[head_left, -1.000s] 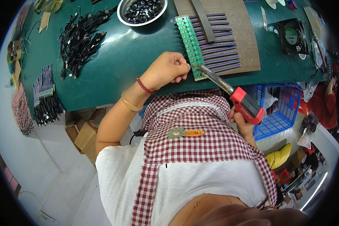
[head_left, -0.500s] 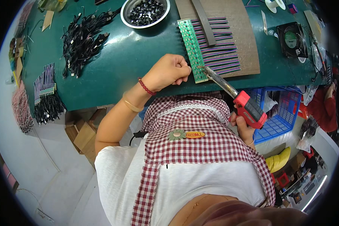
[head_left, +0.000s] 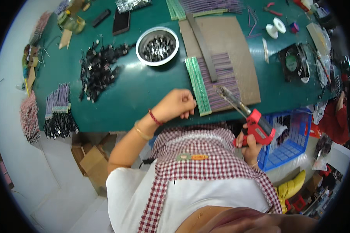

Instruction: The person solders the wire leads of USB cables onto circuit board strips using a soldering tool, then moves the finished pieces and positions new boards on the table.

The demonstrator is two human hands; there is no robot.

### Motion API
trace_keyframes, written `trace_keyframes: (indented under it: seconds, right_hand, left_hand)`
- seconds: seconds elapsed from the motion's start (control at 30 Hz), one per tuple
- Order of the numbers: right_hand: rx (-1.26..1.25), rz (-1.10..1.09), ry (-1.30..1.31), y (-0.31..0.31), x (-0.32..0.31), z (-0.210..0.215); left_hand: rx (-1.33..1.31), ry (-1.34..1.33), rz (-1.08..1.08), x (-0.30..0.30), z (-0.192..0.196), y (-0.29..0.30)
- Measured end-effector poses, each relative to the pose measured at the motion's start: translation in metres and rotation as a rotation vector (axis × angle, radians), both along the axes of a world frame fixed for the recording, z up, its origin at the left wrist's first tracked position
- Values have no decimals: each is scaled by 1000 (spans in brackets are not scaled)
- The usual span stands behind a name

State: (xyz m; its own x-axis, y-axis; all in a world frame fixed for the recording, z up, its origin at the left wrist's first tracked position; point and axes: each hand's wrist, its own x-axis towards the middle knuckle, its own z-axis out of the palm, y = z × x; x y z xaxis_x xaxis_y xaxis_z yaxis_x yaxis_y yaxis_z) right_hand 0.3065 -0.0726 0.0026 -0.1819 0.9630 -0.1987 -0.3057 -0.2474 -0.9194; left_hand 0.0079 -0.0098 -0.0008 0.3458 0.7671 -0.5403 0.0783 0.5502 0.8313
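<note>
Head view: left hand [head_left: 177,105] curled, fingers pinning green strip [head_left: 198,86] of striped wires flat on the desk [head_left: 132,97]; right hand [head_left: 249,143] closed around red soldering gun [head_left: 256,125], tip angled onto the wires beside the strip.

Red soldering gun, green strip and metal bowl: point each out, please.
red soldering gun [head_left: 259,125], head view, on its red body.
green strip [head_left: 198,86], head view, mid-length.
metal bowl [head_left: 140,43], head view, on its left rim.
</note>
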Motion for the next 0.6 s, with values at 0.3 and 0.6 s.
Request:
trace_keyframes:
  seconds: [0.3, 0.6]
  right_hand:
    - [6, -110, 196, 27, -13, 12]
    - [16, -151, 198, 42, -22, 20]
  left_hand:
    - [41, 34, -41, 3, 5, -3]
    - [-5, 95, -32, -1, 13, -1]
